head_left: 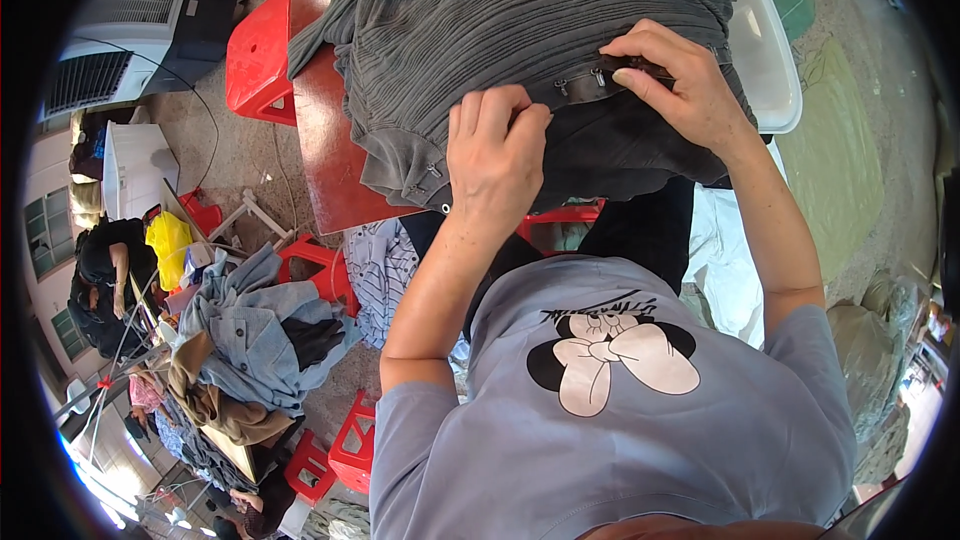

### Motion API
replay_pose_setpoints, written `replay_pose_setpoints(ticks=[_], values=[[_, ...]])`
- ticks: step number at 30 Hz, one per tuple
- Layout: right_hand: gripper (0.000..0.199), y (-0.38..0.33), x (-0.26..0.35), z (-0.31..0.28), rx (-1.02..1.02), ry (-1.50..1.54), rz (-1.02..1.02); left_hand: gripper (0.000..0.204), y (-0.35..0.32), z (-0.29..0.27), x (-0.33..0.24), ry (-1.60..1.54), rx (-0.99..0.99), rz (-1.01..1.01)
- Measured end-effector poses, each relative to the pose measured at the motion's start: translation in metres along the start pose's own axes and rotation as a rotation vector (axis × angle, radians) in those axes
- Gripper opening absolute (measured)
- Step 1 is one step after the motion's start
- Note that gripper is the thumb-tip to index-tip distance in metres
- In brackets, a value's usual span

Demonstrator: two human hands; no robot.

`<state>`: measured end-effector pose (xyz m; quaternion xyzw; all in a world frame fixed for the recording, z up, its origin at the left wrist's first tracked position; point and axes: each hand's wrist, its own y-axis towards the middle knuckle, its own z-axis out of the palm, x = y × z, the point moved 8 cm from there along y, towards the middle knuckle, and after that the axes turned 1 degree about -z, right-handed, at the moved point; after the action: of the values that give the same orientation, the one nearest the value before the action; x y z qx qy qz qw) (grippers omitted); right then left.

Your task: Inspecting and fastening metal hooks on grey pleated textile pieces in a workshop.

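A dark grey, finely pleated garment (520, 10) lies heaped in front of me. My left hand (497, 155) rests on its near part with the fingers curled in and pressed on the cloth. Small metal clasps (598, 77) sit along a dark band of the garment, between my two hands. Just right of them, my right hand (690, 90) pinches a small dark object (642, 67) between thumb and fingers; its kind is hard to make out. Another metal clasp (432, 171) shows on the cloth left of my left wrist.
Under the garment is a reddish-brown table (335, 145), with a white plastic tub (782, 75) at its right. A red stool (258, 60) stands to the left. Further left, clothes (245, 335) are piled up, and another person's arm (119, 275) shows beyond them. Plastic-wrapped bundles (870, 340) lie at right.
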<state>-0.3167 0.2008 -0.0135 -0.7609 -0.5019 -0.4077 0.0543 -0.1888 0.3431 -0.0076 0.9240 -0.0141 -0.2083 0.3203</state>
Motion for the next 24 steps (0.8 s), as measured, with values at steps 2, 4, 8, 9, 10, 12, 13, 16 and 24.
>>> replay_pose_setpoints(ticks=[2, 4, 8, 9, 10, 12, 13, 16, 24], values=[[0.022, -0.002, 0.007, -0.001, -0.014, -0.02, -0.024, 0.018, -0.009, -0.006, 0.008, -0.192, -0.095, -0.13], [0.022, -0.003, 0.019, -0.002, -0.042, -0.107, -0.096, 0.007, -0.017, -0.008, 0.016, -0.253, -0.138, -0.234], [0.023, 0.004, 0.04, 0.01, -0.039, -0.158, -0.211, 0.001, -0.026, -0.007, 0.042, -0.433, -0.174, -0.491], [0.022, 0.006, 0.045, 0.014, -0.03, -0.158, -0.238, 0.002, -0.028, -0.006, 0.048, -0.512, -0.192, -0.56], [0.022, 0.008, 0.048, 0.019, -0.018, -0.157, -0.24, 0.004, -0.03, -0.003, 0.054, -0.581, -0.197, -0.641], [0.02, 0.012, 0.055, 0.027, -0.023, -0.166, -0.277, 0.006, -0.028, -0.004, 0.056, -0.636, -0.22, -0.665], [0.02, 0.014, 0.058, 0.032, -0.008, -0.191, -0.285, 0.006, -0.027, -0.003, 0.057, -0.671, -0.229, -0.676], [0.02, 0.017, 0.061, 0.041, 0.009, -0.224, -0.291, 0.008, -0.025, -0.002, 0.057, -0.729, -0.235, -0.686], [0.018, 0.02, 0.065, 0.047, -0.001, -0.318, -0.335, 0.009, -0.025, 0.002, 0.057, -0.759, -0.213, -0.692]])
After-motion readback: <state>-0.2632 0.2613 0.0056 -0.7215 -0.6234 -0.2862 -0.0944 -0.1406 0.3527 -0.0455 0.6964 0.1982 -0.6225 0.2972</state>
